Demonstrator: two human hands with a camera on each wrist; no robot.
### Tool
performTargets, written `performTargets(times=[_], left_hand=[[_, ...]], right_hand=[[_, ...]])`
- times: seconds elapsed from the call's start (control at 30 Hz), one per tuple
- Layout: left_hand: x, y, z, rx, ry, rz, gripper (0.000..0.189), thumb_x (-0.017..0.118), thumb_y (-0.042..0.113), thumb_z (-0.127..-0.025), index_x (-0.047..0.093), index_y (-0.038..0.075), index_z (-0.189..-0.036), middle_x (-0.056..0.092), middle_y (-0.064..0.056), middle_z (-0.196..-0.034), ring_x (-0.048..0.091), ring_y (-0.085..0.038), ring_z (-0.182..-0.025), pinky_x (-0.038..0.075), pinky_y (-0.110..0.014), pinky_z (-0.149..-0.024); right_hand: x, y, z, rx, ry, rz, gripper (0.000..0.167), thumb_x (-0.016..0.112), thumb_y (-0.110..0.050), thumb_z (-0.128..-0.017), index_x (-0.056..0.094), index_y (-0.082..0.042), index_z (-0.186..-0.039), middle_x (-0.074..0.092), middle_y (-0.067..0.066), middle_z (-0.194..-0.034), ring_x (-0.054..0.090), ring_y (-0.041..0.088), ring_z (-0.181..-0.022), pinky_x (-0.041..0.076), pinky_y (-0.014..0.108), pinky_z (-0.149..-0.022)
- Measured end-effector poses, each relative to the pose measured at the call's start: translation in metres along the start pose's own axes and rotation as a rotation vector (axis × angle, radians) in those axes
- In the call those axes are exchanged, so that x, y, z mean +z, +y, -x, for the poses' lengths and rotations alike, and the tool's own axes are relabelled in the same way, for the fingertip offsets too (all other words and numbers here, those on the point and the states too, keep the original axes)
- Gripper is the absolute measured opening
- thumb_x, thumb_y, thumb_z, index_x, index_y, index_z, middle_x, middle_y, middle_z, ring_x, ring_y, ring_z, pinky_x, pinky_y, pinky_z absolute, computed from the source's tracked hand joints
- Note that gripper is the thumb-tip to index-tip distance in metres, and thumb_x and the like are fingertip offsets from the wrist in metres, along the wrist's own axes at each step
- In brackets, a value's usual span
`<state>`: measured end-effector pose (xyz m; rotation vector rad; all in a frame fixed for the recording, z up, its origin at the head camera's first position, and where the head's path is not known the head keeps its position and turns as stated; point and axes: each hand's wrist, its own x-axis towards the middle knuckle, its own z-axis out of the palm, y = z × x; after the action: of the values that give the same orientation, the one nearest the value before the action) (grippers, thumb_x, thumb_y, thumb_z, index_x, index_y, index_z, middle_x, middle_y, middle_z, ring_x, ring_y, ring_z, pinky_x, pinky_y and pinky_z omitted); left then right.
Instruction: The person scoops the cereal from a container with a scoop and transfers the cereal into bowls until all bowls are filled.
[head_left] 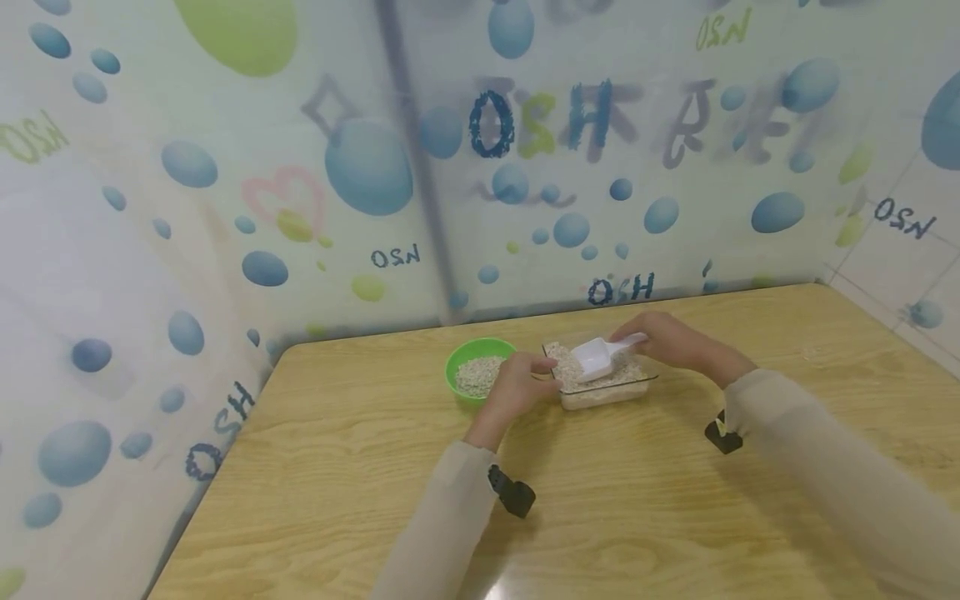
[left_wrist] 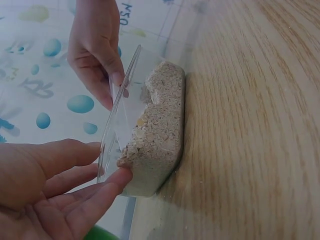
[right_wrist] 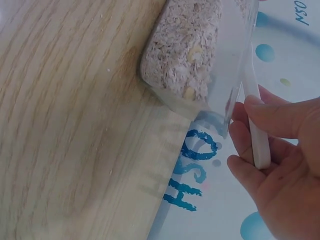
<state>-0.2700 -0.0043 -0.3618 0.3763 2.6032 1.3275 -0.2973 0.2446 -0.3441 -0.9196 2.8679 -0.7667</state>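
With our left hand [head_left: 516, 385] we pinch the clear rectangular plastic tub [head_left: 606, 395] of pale flakes [head_left: 566, 373], seemingly to steady it, while our right hand [head_left: 665, 337] clamps its fingers on the white plastic scoop [head_left: 595, 358] inside.

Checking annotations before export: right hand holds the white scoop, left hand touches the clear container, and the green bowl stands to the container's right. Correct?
Not quite: the green bowl stands to the left of the clear container, as the head view shows. The right hand does hold the white scoop, and the left hand touches the clear container.
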Motion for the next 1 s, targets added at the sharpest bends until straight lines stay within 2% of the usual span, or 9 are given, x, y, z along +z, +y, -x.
performTargets(times=[0.33, 0.53, 0.8, 1.0], left_hand=[[-0.001, 0.002, 0.001, -0.013, 0.005, -0.012, 0.03, 0.068, 0.013, -0.084, 0.065, 0.005, -0.112, 0.064, -0.008, -0.11, 0.058, -0.021, -0.103, 0.048, -0.03, -0.084], [-0.001, 0.004, 0.002, -0.017, 0.003, -0.017, 0.03, 0.068, 0.012, -0.084, 0.065, 0.005, -0.113, 0.064, -0.009, -0.11, 0.058, -0.02, -0.103, 0.048, -0.029, -0.084], [-0.001, 0.004, 0.002, -0.009, -0.004, 0.013, 0.031, 0.067, 0.011, -0.084, 0.064, 0.004, -0.114, 0.063, -0.009, -0.112, 0.058, -0.021, -0.102, 0.048, -0.029, -0.083], [-0.003, 0.003, 0.002, -0.018, -0.014, 0.037, 0.031, 0.067, 0.01, -0.084, 0.064, 0.004, -0.114, 0.062, -0.01, -0.113, 0.059, -0.021, -0.102, 0.049, -0.03, -0.082]], right_hand=[[0.008, -0.005, -0.002, 0.038, 0.009, -0.017, 0.028, 0.053, 0.01, -0.086, 0.062, 0.006, -0.112, 0.06, 0.021, -0.111, 0.052, 0.04, -0.105, 0.042, 0.052, -0.088], [0.01, -0.006, 0.003, 0.043, 0.034, -0.041, 0.027, 0.051, 0.008, -0.087, 0.059, 0.008, -0.114, 0.056, 0.025, -0.115, 0.049, 0.043, -0.109, 0.039, 0.054, -0.09], [0.012, -0.003, 0.007, 0.055, 0.05, -0.112, 0.028, 0.05, 0.008, -0.088, 0.057, 0.01, -0.115, 0.054, 0.027, -0.118, 0.045, 0.044, -0.112, 0.038, 0.054, -0.091], [0.011, -0.002, 0.009, 0.049, 0.068, -0.122, 0.028, 0.05, 0.006, -0.089, 0.056, 0.01, -0.116, 0.054, 0.027, -0.118, 0.046, 0.044, -0.111, 0.039, 0.054, -0.09]])
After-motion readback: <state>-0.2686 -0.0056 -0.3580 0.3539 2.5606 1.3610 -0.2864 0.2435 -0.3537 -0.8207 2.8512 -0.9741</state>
